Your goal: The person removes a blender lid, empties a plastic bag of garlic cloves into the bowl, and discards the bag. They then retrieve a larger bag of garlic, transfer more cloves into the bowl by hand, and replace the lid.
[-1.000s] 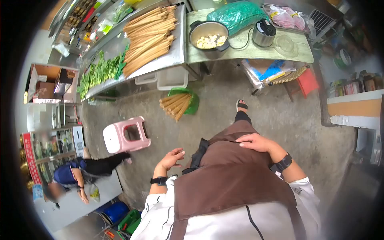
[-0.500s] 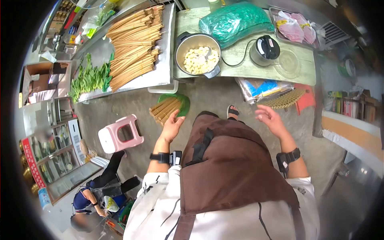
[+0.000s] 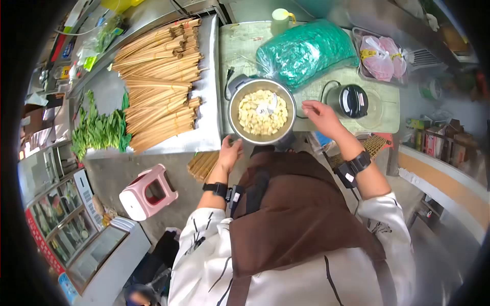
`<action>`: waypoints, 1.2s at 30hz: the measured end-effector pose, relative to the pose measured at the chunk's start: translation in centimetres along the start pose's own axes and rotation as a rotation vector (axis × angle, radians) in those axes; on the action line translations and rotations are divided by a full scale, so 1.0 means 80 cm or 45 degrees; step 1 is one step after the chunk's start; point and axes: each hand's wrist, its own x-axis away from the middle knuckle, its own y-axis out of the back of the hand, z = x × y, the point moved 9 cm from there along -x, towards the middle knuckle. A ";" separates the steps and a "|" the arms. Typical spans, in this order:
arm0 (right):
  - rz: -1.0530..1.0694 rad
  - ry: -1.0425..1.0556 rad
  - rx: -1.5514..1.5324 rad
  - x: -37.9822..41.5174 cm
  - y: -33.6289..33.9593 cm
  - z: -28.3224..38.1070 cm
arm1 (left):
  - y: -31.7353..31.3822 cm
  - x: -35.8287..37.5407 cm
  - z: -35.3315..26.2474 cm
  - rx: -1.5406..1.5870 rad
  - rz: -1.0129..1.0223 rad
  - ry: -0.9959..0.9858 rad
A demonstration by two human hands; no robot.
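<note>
A metal food chopper bowl stands at the table's front edge, holding what look like peeled garlic cloves around a blade hub. My left hand is just below the bowl's left front, fingers loosely bent and apart, with nothing visible in them. To the right of the bowl, my right hand hovers with its fingers stretched toward the rim, holding nothing. The chopper's dark-topped motor unit rests farther right beside a clear round lid.
Behind the bowl lies a green plastic bag. Bundled bamboo sticks and leafy greens cover much of the left metal table. A tray with pink bagged items sits at back right. A pink stool stands on the floor; another person is lower left.
I have come closer to the table. My right hand has moved forward and left to beside the bowl, and my left hand is now near the bowl's front left.
</note>
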 end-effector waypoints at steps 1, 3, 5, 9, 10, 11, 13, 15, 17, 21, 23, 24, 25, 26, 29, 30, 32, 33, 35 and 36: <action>-0.018 0.054 0.142 -0.024 -0.001 0.014 | -0.007 -0.019 -0.012 0.011 0.007 0.016; -0.035 0.145 0.424 -0.066 -0.002 0.037 | -0.011 -0.041 -0.026 -0.025 -0.057 -0.007; 0.011 0.316 0.608 -0.110 -0.006 0.059 | -0.014 -0.065 -0.031 -0.093 -0.025 -0.010; 0.167 0.515 0.926 -0.187 -0.029 0.071 | -0.006 -0.073 -0.042 -0.210 -0.234 -0.388; 0.231 0.548 0.956 -0.206 -0.039 0.064 | -0.012 -0.056 -0.058 -0.188 -0.169 -0.187; 0.302 0.581 0.983 -0.221 -0.050 0.055 | -0.007 -0.054 -0.056 -0.259 -0.210 -0.217; 0.564 0.730 1.206 -0.245 -0.082 0.043 | -0.001 -0.052 -0.052 -0.397 -0.298 -0.293; 0.703 0.950 1.403 -0.252 -0.111 0.032 | 0.004 -0.044 -0.024 -0.127 -0.274 -0.198; 0.706 1.248 1.586 -0.254 -0.141 0.022 | 0.012 -0.037 0.006 0.065 -0.270 -0.166; 0.512 1.120 1.666 -0.289 -0.160 -0.007 | 0.010 -0.029 0.048 0.429 -0.289 0.075; 0.658 0.932 1.729 -0.308 -0.169 -0.019 | 0.005 -0.013 0.039 0.572 -0.311 0.194; 0.750 0.838 1.770 -0.309 -0.171 -0.014 | 0.008 -0.013 0.041 0.551 -0.360 0.207; 0.845 0.743 1.805 -0.305 -0.174 -0.018 | 0.010 -0.010 0.042 0.497 -0.370 0.230; 0.733 0.888 1.707 -0.296 -0.174 -0.007 | 0.012 -0.008 0.042 0.441 -0.378 0.251; 0.442 1.191 1.412 -0.274 -0.145 0.024 | 0.011 -0.011 0.034 0.405 -0.447 0.201; 0.396 1.214 1.319 -0.264 -0.137 0.041 | 0.011 -0.013 0.033 0.397 -0.440 0.208; 0.426 1.128 1.204 -0.254 -0.130 0.042 | 0.013 -0.017 0.037 0.410 -0.435 0.198; 0.503 1.022 1.182 -0.252 -0.131 0.029 | 0.014 -0.022 0.039 0.445 -0.439 0.153; 0.624 0.869 1.236 -0.250 -0.139 0.005 | 0.015 -0.028 0.051 0.518 -0.458 0.083; 0.668 0.827 1.313 -0.253 -0.146 -0.006 | 0.018 -0.034 0.061 0.452 -0.426 0.067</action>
